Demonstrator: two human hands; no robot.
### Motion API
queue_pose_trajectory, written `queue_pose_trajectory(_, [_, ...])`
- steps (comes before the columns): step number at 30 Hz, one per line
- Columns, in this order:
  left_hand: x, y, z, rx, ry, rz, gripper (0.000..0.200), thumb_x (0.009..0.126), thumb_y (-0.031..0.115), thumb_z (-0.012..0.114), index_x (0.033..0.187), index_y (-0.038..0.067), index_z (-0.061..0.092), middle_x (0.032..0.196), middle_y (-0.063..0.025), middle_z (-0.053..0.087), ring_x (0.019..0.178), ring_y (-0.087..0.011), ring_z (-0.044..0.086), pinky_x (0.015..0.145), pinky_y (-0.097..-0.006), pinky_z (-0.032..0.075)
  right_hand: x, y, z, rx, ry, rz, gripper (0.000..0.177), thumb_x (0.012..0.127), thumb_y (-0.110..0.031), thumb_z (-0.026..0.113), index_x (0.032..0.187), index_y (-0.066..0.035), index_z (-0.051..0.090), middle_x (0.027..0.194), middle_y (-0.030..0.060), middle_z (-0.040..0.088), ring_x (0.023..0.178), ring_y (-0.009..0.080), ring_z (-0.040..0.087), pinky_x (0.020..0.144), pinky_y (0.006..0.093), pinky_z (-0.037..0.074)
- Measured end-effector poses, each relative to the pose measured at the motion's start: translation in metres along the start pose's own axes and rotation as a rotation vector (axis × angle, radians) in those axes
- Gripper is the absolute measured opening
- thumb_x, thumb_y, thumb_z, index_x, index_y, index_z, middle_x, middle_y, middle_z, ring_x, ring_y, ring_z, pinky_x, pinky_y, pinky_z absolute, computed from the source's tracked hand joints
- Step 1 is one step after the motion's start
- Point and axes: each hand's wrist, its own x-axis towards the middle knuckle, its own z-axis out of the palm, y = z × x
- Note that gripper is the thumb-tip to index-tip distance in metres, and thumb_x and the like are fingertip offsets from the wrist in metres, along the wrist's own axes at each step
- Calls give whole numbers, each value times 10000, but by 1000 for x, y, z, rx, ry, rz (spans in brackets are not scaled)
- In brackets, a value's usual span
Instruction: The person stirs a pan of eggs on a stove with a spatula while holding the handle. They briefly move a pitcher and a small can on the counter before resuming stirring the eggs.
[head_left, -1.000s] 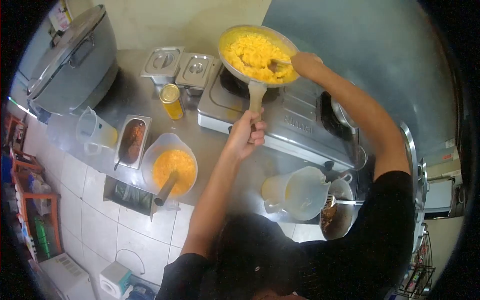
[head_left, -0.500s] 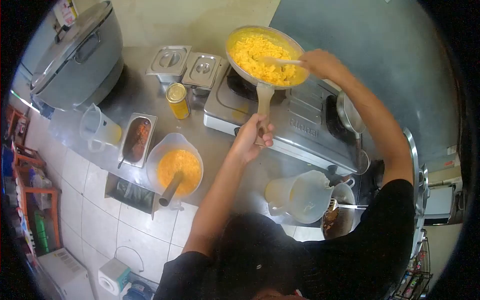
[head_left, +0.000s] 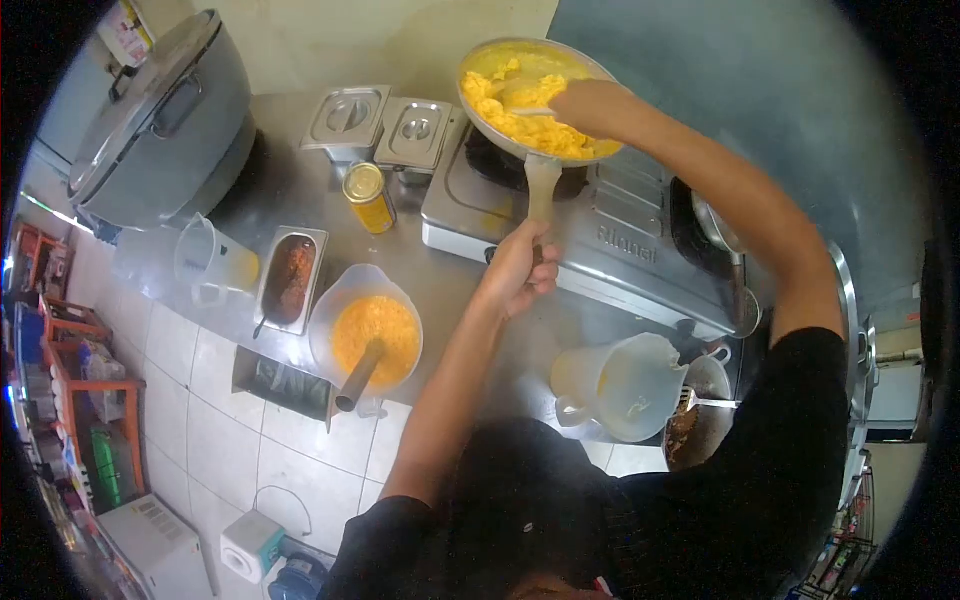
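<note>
My left hand (head_left: pixel 522 268) is wrapped round the handle of a frying pan (head_left: pixel 541 188) over the left burner of a gas stove (head_left: pixel 625 262). Yellow scrambled eggs (head_left: pixel 488 104) lie in the pan in soft curds. My right hand (head_left: pixel 592 106) reaches over the pan's right side, closed on a pale spatula (head_left: pixel 532 111) whose end is down among the eggs. Below and to the left of my left hand stands a plastic jug (head_left: pixel 322 322) of beaten orange-yellow egg, with a cylindrical grey-brown handle (head_left: pixel 360 376) sticking out of it.
A cloudy plastic jug (head_left: pixel 640 392) and a pot with a slotted turner (head_left: pixel 710 402) stand at the counter's near right. To the left are a yellow can (head_left: pixel 371 200), lidded steel containers (head_left: pixel 415 132), a tray of red sauce (head_left: pixel 293 275), another jug (head_left: pixel 208 262) and a big grey pot (head_left: pixel 190 125).
My right hand has moved left and inward over the pan with the spatula, and the eggs are pushed toward the left and front. My left hand keeps hold of the handle. The view has shifted slightly.
</note>
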Motion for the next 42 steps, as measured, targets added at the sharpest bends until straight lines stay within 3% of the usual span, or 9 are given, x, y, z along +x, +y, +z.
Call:
queue_pose_trajectory(5, [0,-1,-3,-22,-17,11,329,892,259,412,1207,163,399,661,44,376,463,-33,274,394,-194,246,-4,31,18,-95,-1,157,205,785,-120,524,901,-31,668,912,184,647,815,315,643,676,417,517])
queue_pose_trajectory(9, [5,0,-11,4,-66,5,301,896,279,426,1172,159,415,711,19,466,514,-63,395,454,-208,352,40,64,43,62,120,286,243,819,-196,505,926,-55,671,917,160,652,832,309,640,691,422,513])
queue_pose_trajectory(14, [-13,-5,-12,117,-13,212,343,917,305,415,1207,124,404,921,-42,584,749,-129,550,673,-277,474,7,38,-47,-18,86,118,256,837,-314,513,903,-131,679,908,102,658,821,323,628,696,438,499])
queue_pose_trajectory(17, [-21,-16,-12,185,44,260,404,935,290,385,1291,104,346,988,-55,582,821,-136,549,716,-293,469,20,11,-48,-43,23,24,271,842,-348,519,896,-136,679,859,107,656,802,338,620,684,443,491])
queue_pose_trajectory(23, [-28,-23,-11,170,5,264,438,949,279,356,1348,113,289,1001,-64,582,820,-145,554,720,-298,465,34,24,-35,-61,53,182,230,806,-256,555,895,-82,676,832,163,646,798,340,619,678,440,488])
queue_pose_trajectory(27, [-30,-23,-10,147,20,257,429,950,293,335,1341,121,296,986,-55,573,784,-140,545,713,-297,456,2,15,-59,-71,-28,21,203,763,-212,602,895,-84,687,890,175,648,810,327,629,687,438,493])
queue_pose_trajectory(33, [-21,-31,-12,103,-10,253,406,935,278,332,1327,175,317,916,-35,552,716,-130,512,676,-289,442,26,23,-33,-56,9,251,260,728,-221,631,879,-14,678,847,181,647,777,313,631,661,424,491])
queue_pose_trajectory(38, [-25,-23,3,16,25,246,431,910,250,356,1334,199,304,854,-34,529,655,-128,482,603,-274,428,-21,-7,-97,22,-208,145,253,721,-202,638,896,-25,679,887,159,652,807,313,626,666,437,494])
queue_pose_trajectory(42, [-15,-26,-7,36,-35,283,476,890,213,352,1357,184,264,843,-45,517,621,-130,462,541,-257,406,-10,-19,-55,-153,-137,87,257,717,-233,634,892,-52,686,861,137,658,764,293,627,623,428,487])
